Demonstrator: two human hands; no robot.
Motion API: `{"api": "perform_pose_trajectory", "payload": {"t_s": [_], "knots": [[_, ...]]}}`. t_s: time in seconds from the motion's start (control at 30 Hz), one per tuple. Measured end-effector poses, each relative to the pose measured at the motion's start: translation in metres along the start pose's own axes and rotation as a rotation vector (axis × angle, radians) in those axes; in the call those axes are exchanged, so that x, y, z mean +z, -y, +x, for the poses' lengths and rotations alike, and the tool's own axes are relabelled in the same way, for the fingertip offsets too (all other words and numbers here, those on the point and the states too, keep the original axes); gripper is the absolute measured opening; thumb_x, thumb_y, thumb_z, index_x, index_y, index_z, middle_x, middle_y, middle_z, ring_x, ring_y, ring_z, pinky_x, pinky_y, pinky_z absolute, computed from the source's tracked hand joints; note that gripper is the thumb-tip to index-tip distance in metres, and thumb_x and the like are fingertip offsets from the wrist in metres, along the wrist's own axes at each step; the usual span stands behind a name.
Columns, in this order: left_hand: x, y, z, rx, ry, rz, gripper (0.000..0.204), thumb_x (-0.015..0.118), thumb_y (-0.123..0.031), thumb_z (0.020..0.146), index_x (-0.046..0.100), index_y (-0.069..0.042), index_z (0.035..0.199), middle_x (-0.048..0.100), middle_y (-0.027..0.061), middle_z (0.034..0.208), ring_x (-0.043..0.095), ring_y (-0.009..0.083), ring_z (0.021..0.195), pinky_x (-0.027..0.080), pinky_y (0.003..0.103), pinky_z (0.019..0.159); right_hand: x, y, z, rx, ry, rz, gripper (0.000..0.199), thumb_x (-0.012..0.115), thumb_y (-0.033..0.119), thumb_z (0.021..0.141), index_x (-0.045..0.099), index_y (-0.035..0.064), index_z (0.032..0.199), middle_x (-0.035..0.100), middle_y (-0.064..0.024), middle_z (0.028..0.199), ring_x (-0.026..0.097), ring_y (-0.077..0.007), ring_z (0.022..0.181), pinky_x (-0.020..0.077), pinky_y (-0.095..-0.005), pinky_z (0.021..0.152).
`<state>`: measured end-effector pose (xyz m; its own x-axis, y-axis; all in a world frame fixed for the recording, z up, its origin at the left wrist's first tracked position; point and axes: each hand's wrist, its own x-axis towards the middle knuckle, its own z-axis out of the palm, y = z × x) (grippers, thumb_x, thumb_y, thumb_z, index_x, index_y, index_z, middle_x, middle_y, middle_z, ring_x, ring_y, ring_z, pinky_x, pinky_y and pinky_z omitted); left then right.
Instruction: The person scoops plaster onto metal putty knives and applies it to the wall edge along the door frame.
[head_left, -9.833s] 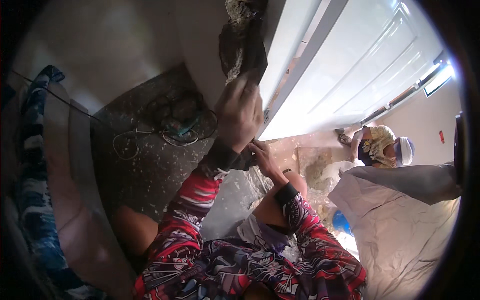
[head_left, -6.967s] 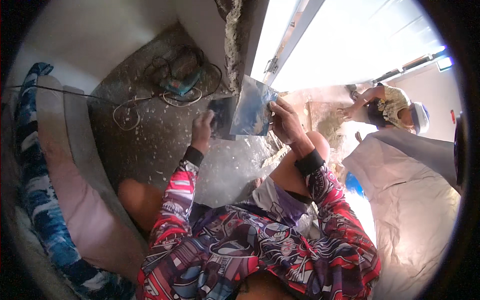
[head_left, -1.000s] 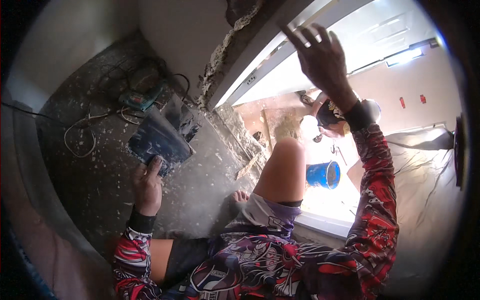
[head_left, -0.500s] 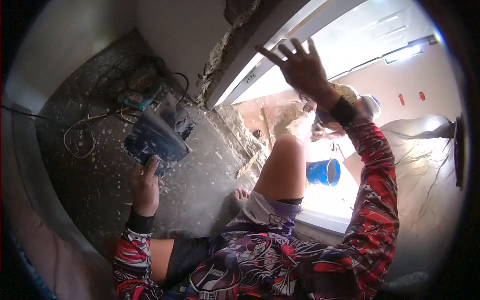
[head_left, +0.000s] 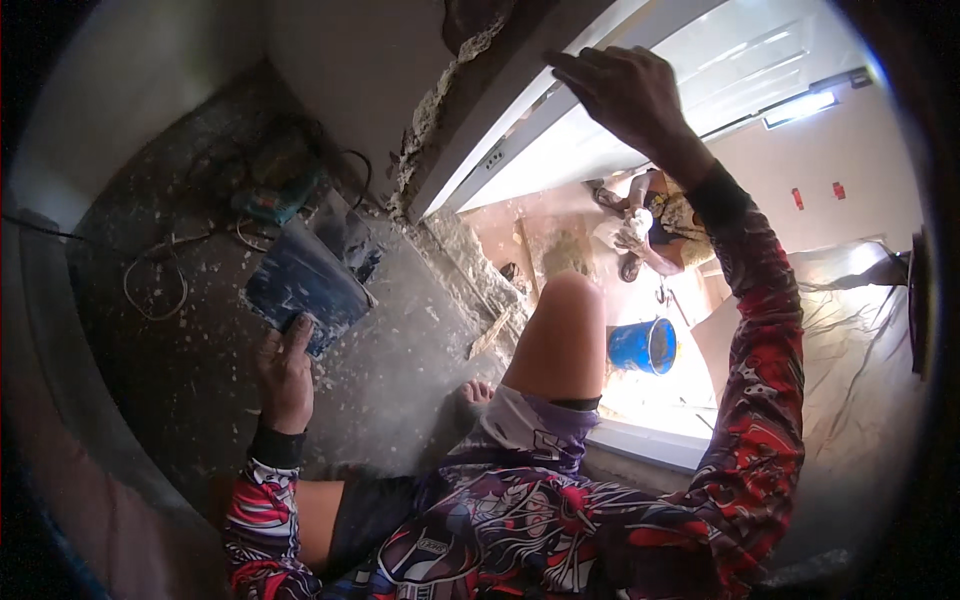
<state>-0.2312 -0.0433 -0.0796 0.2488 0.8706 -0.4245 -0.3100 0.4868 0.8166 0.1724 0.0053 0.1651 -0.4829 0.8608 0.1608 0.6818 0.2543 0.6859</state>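
Observation:
My left hand (head_left: 287,375) grips the near edge of a flat, dark blue plastering board (head_left: 308,285) smeared with white, its thumb lying on top. Behind the board is a grey, plaster-stained piece (head_left: 345,235) whose kind I cannot tell. My right hand (head_left: 635,100) is raised at the white door frame (head_left: 560,120), holding nothing visible. Its fingers stretch leftward over the frame and bend slightly; whether they touch it is unclear. Left of the frame runs a strip of rough, broken plaster (head_left: 430,110) along the wall edge.
A green power tool (head_left: 272,203) with tangled cords (head_left: 160,285) lies on the speckled floor (head_left: 385,320). Broken rubble (head_left: 470,265) lines the threshold. Beyond the doorway crouches another person (head_left: 685,225), near a blue bucket (head_left: 640,346). Plastic sheeting (head_left: 850,330) hangs at right.
My right hand has moved up and slightly right, its spread fingers now closer together and turned leftward. The other person's head and arms have shifted. My left hand and the board have barely moved.

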Motion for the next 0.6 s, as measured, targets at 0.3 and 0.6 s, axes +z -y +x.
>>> {"api": "perform_pose_trajectory", "payload": {"t_s": [0.3,0.6], "knots": [[-0.008,0.012,0.004,0.079,0.026,0.096,0.027,0.064,-0.024,0.095,0.066,0.002,0.101,0.065,0.0026,0.095,0.054,0.0090,0.083,0.045,0.028,0.075,0.017,-0.003,0.009,-0.095,-0.051,0.016,0.038,0.066,0.016,0.084,0.064,0.0198,0.122,0.071,-0.0031,0.099,0.069,-0.0189,0.080,0.0557,-0.0325,0.071],[-0.013,0.012,0.004,0.045,0.017,0.092,0.025,0.063,-0.023,0.096,0.066,0.002,0.102,0.066,0.0037,0.098,0.056,0.0096,0.086,0.045,0.028,0.077,0.013,-0.001,0.020,-0.054,0.028,-0.049,0.034,0.064,0.011,0.085,0.064,0.0199,0.118,0.071,-0.0038,0.088,0.069,-0.0231,0.076,0.0537,-0.0365,0.066]]}}
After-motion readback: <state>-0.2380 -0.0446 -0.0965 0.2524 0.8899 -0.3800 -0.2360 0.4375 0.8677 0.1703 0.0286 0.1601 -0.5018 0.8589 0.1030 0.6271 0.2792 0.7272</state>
